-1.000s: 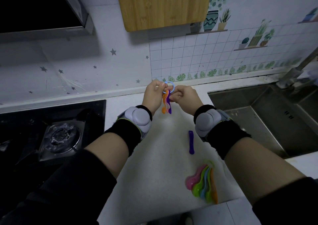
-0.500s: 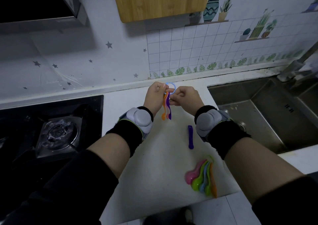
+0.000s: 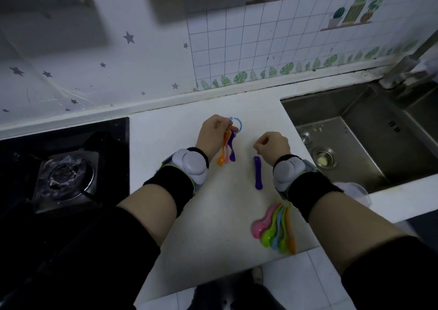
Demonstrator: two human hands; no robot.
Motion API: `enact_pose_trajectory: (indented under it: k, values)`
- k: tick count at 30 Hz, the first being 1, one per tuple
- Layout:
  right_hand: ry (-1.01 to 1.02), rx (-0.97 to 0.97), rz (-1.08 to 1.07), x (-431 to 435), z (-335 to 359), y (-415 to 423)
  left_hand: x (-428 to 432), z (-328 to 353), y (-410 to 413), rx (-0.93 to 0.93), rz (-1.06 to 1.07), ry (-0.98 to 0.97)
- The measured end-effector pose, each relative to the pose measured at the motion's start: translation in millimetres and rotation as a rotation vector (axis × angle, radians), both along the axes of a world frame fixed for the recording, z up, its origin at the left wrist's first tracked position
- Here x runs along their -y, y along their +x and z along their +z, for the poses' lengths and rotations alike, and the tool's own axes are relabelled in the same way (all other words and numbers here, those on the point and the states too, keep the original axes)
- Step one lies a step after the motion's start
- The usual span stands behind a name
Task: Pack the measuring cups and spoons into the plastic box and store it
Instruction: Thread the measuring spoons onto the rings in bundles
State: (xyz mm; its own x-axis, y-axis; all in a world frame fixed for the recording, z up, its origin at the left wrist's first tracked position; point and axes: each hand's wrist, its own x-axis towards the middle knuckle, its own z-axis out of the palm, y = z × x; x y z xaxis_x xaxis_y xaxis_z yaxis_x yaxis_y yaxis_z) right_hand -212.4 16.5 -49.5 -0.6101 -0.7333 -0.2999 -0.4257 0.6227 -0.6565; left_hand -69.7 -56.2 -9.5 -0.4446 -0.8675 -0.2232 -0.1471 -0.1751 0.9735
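Spoons [image 3: 227, 149] in left hand [image 3: 211, 133] grip

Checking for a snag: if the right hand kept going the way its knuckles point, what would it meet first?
Probably bare countertop, then the wall; the right hand points up-left, passing right of the blue ring. Depth is unclear.

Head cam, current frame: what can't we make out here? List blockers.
- Plastic box: not identifiable; only a pale translucent edge shows behind the right forearm.
- Fanned cup set: handle ends hidden under the right wrist band, so any joining ring is unseen.
- Blue ring: partly covered by left hand fingers; open or closed is unclear.
- Right hand: curled, palm hidden; appears empty.
- Markings on the loose purple spoon: too small, too dim.
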Motion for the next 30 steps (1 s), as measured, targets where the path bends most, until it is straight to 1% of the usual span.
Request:
enact_pose_trajectory:
  k: [3,7,13,24,27,30]
  values:
    - [0.112,-0.038,-0.043,-10,-18,-1,-1,-7,1,0.029,-0.001,0.023]
    - [0.245,-0.037,-0.063,-19,-39,-2,0,-16,2,0.071,-0.004,0.044]
    - [0.342,-0.029,-0.068,-20,-55,3,-1,-26,3,0.098,-0.007,0.07]
    - [0.385,-0.036,-0.052,-15,-62,8,0,-34,3,0.123,-0.01,0.078]
    - [0.342,-0.035,-0.034,-12,-57,7,1,-31,2,0.133,-0.018,0.07]
    - [0.249,-0.04,-0.017,-2,-44,8,3,-27,2,0.132,-0.012,0.057]
